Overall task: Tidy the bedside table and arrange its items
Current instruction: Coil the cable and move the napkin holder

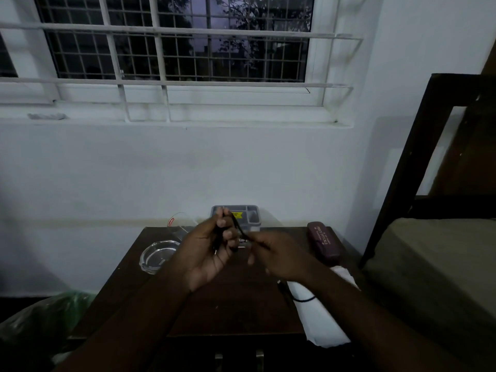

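Observation:
Both my hands are raised over the dark wooden bedside table (230, 304). My left hand (208, 248) grips a bundle of thin black cord (239, 227) between its fingers. My right hand (279, 257) pinches the same cord where it runs out to the right. Behind the hands a grey compartment tray (252, 210) with a yellow label stands against the wall. A clear glass ashtray (158, 255) lies at the table's left. A maroon glasses case (323, 242) lies at the right. A white folded cloth (319, 315) with a black cable on it lies at the front right.
A clear glass (178, 224) with a red sticker stands behind the ashtray. A green plastic bag (45, 318) sits low at the left. A bed with a dark frame (418, 157) stands at the right. A white wall and a barred window rise behind the table.

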`<state>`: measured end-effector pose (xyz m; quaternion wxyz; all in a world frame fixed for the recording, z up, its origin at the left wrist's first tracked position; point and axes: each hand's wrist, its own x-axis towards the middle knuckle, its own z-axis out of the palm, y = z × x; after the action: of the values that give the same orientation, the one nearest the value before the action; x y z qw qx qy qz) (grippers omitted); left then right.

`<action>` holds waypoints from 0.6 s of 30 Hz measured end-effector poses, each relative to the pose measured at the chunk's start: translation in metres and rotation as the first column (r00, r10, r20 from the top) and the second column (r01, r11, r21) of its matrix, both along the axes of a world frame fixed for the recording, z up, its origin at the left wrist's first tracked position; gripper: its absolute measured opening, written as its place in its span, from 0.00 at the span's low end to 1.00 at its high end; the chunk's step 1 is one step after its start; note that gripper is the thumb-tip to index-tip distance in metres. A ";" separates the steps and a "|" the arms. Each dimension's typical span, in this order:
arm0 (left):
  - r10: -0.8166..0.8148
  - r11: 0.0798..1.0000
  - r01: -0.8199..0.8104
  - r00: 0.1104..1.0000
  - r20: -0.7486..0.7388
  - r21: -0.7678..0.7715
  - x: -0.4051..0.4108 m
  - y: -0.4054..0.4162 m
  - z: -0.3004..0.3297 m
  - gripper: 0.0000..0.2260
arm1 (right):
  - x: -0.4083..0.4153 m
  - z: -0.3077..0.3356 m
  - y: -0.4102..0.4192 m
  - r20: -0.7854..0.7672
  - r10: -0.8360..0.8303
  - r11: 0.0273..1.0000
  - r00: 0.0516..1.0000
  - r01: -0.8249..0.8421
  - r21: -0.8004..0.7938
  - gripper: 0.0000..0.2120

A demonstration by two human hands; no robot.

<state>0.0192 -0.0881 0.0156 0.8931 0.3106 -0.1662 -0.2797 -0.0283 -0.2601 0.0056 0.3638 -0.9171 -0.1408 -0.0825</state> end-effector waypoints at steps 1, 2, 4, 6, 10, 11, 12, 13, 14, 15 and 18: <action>0.056 0.998 -0.056 0.998 -0.002 -0.010 0.003 0.001 -0.001 0.07 | -0.003 -0.001 0.005 -0.030 0.047 0.996 0.998 -0.049 -0.069 0.12; 0.116 0.993 -0.116 0.993 0.002 -0.009 0.006 0.002 -0.001 0.08 | -0.006 -0.002 0.010 -0.063 0.087 0.987 0.994 -0.094 -0.131 0.12; 0.251 0.967 -0.253 0.967 0.046 0.036 0.010 0.004 -0.004 0.10 | -0.013 0.001 0.019 -0.104 0.143 0.967 0.984 -0.162 -0.197 0.12; 0.364 0.919 -0.379 0.922 0.134 0.109 0.012 0.004 -0.008 0.12 | -0.019 0.010 0.027 -0.110 0.179 0.959 0.978 -0.198 -0.201 0.11; 0.442 0.872 -0.472 0.873 0.206 0.130 0.011 0.000 -0.012 0.13 | -0.030 0.028 0.034 -0.124 0.242 0.937 0.962 -0.265 -0.229 0.12; 0.457 0.861 -0.488 0.865 0.208 0.140 0.010 0.000 -0.011 0.13 | -0.033 0.031 0.036 -0.134 0.258 0.929 0.957 -0.284 -0.238 0.12; 0.474 0.842 -0.512 0.852 0.222 0.168 0.009 0.000 -0.011 0.13 | -0.034 0.033 0.037 -0.142 0.271 0.922 0.952 -0.299 -0.246 0.12; 0.483 0.819 -0.536 0.837 0.256 0.206 0.008 0.000 -0.011 0.13 | -0.035 0.035 0.038 -0.144 0.280 0.917 0.949 -0.308 -0.254 0.12; 0.478 0.794 -0.554 0.823 0.305 0.249 0.007 0.000 -0.012 0.13 | -0.035 0.037 0.038 -0.138 0.287 0.914 0.948 -0.314 -0.257 0.11; 0.454 0.764 -0.569 0.809 0.374 0.303 0.006 0.001 -0.013 0.14 | -0.035 0.040 0.037 -0.124 0.291 0.914 0.949 -0.314 -0.255 0.11; 0.240 0.595 -0.635 0.726 0.645 0.493 0.003 0.006 -0.015 0.15 | -0.032 0.052 0.027 -0.064 0.249 0.955 0.966 -0.256 -0.147 0.08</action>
<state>0.0226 -0.0823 0.0007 0.6737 0.7121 -0.1969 0.0125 -0.0601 -0.2330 0.0578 0.3025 -0.9186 -0.2544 -0.0035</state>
